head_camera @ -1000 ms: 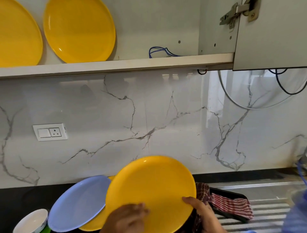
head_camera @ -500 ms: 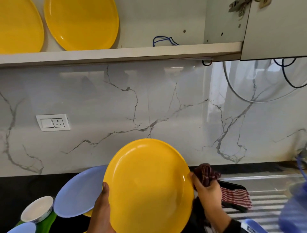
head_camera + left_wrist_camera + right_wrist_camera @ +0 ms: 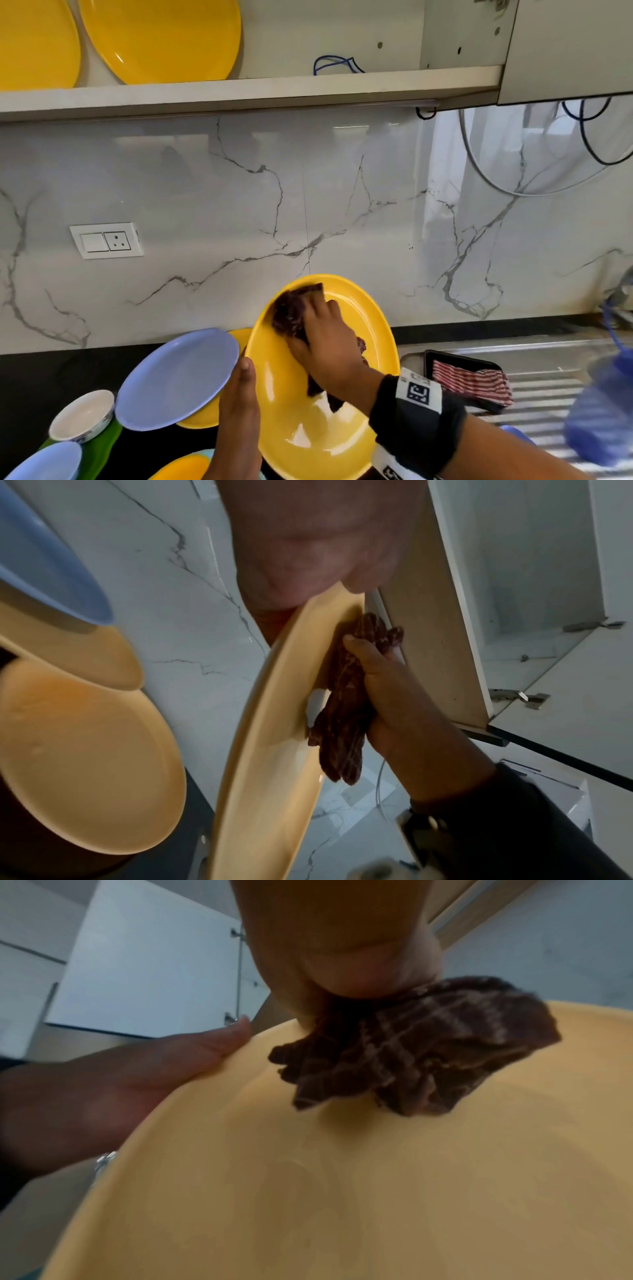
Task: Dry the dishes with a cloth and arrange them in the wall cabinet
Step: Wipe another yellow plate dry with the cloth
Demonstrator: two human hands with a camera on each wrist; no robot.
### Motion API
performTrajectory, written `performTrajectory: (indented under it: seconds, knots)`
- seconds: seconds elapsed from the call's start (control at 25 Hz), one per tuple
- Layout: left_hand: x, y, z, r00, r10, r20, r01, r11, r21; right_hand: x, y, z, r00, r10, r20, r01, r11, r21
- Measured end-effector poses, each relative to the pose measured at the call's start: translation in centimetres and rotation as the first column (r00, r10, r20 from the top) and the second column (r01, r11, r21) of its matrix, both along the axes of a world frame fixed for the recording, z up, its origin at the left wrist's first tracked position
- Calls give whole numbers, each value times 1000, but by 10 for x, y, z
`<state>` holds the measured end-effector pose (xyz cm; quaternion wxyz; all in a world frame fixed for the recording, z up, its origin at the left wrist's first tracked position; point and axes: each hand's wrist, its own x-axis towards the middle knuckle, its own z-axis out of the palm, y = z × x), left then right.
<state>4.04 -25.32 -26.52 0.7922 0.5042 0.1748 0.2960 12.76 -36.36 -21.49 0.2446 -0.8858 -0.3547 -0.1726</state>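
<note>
Your right hand [image 3: 327, 337] had its fingers bunched round a dark checked cloth [image 3: 294, 313] and pressed it against the upper inside face of the yellow plate [image 3: 329, 431]. Your left hand [image 3: 239, 421] gripped that plate by its left rim, thumb on the front edge, and held it tilted up above the black counter [image 3: 51, 373], in front of the marble backsplash.

Just left of the plate, a blue plate [image 3: 176, 378] leaned over another yellow one, with a white bowl [image 3: 82, 414] and a second blue plate [image 3: 44, 460] further left. None of these had reached the cabinet, and I could not tell whether they were already dry.

Up on the wall cabinet shelf [image 3: 308, 87], two yellow plates [image 3: 161, 37] stood leaning against the back.

So I judged you roughly a third through at most: two plates stored, one mid-wipe, several pieces waiting on the counter.
</note>
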Motion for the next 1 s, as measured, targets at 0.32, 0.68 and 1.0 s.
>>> performTrajectory:
  seconds: [0.32, 0.68, 1.0]
  knots:
    - [-13, 15, 12, 998, 48, 39, -44, 993, -111, -37, -34, -70, 807, 584, -88, -583, 764, -277]
    - [-14, 16, 10, 1000, -12, -9, 13, 997, 80, 45, -91, -25, 986, -168, -16, 146, 898, -416]
    - [-2, -12, 26, 972, -151, 178, 114, 973, 202, -14, -23, -3, 864, 285, 415, -243, 958, -153]
